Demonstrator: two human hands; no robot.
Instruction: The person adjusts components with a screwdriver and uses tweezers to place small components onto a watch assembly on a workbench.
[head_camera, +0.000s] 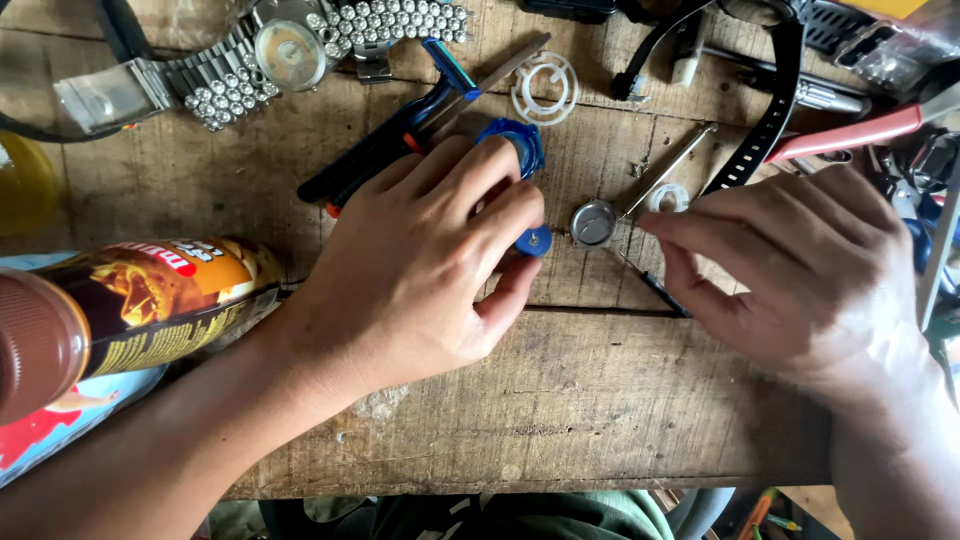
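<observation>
Your left hand (425, 265) lies palm down on the wooden bench (560, 400), its forearm coming in from the near left corner. Its fingers are curled over a blue watch holder (522, 150), clasping it: the index and middle fingers bend across its top, and the thumb presses up from the near side beside the holder's round blue knob (535, 240). Most of the holder is hidden under your palm, with only the far blue edge and the knob showing.

Your right hand (800, 280) comes in from the near right, knuckles up and wrist bent inward. Its fingers are drawn together in a pinch, tips pointing left toward a small round metal watch case (594, 223) that lies on the bench just right of the blue knob. A thin dark tool (662, 295) runs out from under those fingertips toward the near side, and the pinch seems to be closed on it, though the contact itself is hidden.

Just beyond the case lie a slim metal rod (668, 170) and a small white ring (668, 197). Farther off sit a white plastic spacer (545, 88), a metal-banded wristwatch (290, 50), a black strap (770, 120) and red-handled pliers (850, 135). A brown snack can (120, 310) lies on its side at the near left.
</observation>
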